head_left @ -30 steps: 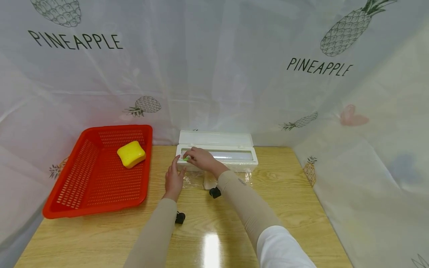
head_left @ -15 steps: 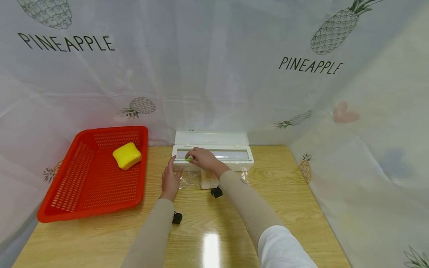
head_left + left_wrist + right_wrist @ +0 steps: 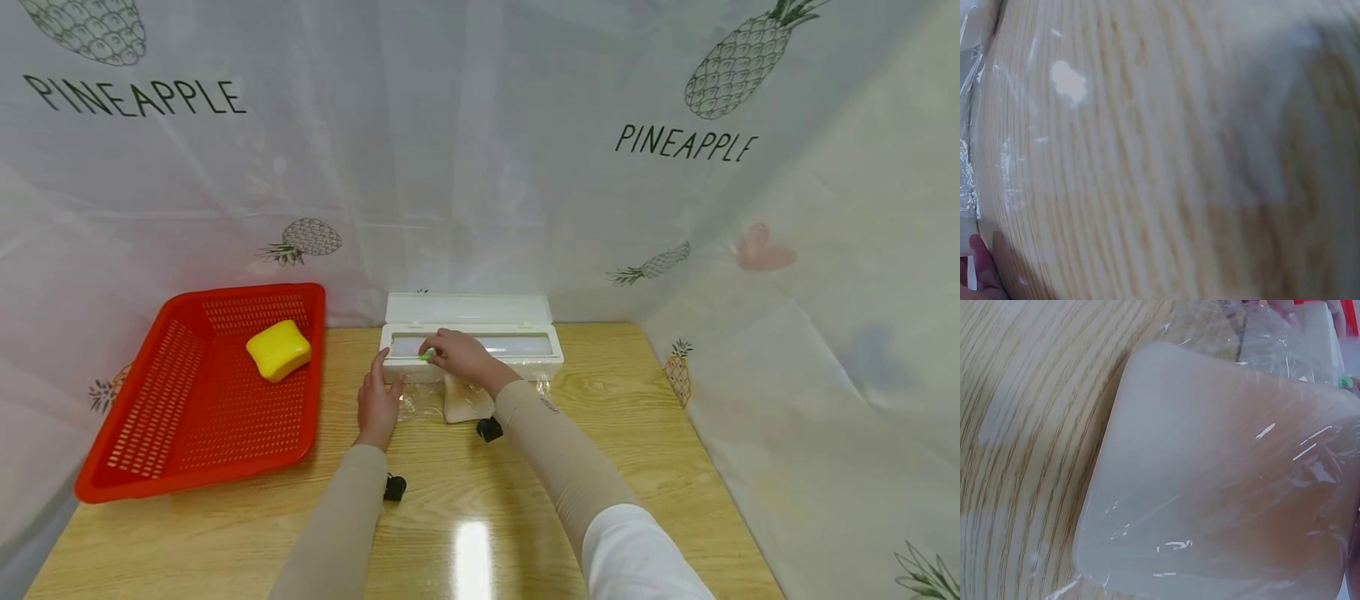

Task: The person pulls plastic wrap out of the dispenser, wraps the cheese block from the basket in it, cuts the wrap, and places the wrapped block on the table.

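A white cling film dispenser [image 3: 542, 367] stands at the back of the table, its lid [image 3: 468, 309] tipped back and a film roll [image 3: 517, 345] visible inside. With the fingers of my right hand [image 3: 467, 358] I pinch a small green slide cutter [image 3: 427, 356] at the box's front edge, left of its middle. My left hand [image 3: 377, 406] grips the box's left end; in the left wrist view its thumb [image 3: 985, 269] shows at the front. Clear film [image 3: 420, 402] hangs from the box over a pale rounded block [image 3: 1210, 475], partly behind my right forearm in the head view.
A red plastic basket [image 3: 225, 425] with a yellow sponge [image 3: 278, 351] in it sits at the left. The wooden table [image 3: 622, 433] ends at a pineapple-print curtain [image 3: 465, 167] behind and on the right. Black wrist cameras [image 3: 490, 429] show beside the forearms.
The right hand has slid a little to the right along the box's front edge with the green cutter. The left hand stays at the box's left end. The head view has shifted slightly.
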`<state>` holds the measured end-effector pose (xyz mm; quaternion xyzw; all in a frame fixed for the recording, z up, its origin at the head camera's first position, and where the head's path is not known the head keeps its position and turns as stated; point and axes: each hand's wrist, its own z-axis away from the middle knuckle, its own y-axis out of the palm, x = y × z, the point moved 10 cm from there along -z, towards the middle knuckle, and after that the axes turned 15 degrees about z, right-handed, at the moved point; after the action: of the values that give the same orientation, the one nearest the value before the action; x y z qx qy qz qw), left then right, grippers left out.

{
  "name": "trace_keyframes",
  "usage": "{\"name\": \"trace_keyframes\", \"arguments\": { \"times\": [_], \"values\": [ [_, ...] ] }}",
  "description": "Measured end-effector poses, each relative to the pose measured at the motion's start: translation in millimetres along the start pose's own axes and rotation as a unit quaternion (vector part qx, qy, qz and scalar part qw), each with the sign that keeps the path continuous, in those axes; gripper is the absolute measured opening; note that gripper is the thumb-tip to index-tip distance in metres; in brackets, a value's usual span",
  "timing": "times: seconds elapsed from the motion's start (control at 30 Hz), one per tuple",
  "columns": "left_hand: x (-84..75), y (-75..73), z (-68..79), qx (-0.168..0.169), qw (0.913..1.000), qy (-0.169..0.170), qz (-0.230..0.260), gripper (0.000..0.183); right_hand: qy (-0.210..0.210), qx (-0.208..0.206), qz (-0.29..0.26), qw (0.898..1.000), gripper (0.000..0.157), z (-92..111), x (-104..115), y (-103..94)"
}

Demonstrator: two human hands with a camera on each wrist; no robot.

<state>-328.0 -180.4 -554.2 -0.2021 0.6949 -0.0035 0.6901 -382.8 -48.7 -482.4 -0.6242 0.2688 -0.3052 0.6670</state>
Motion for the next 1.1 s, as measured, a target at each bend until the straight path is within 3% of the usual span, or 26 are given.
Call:
{"name": "trace_keyframes", "arguments": {
  "times": [0.8, 1.1],
  "values": [
    [4.3, 1.1, -0.8, -0.006, 0.9999, -0.002, -0.013, 0.062, 0.021, -0.008, -0.007, 1.0, 0.023, 39.1, -50.8, 1.7],
    [4.6, 2.6, -1.6, -0.01, 0.9997, 0.005, -0.02, 0.062, 0.034, -0.013, -0.059, 0.998, 0.023, 55.6, -65.9, -0.3]
  ]
}}
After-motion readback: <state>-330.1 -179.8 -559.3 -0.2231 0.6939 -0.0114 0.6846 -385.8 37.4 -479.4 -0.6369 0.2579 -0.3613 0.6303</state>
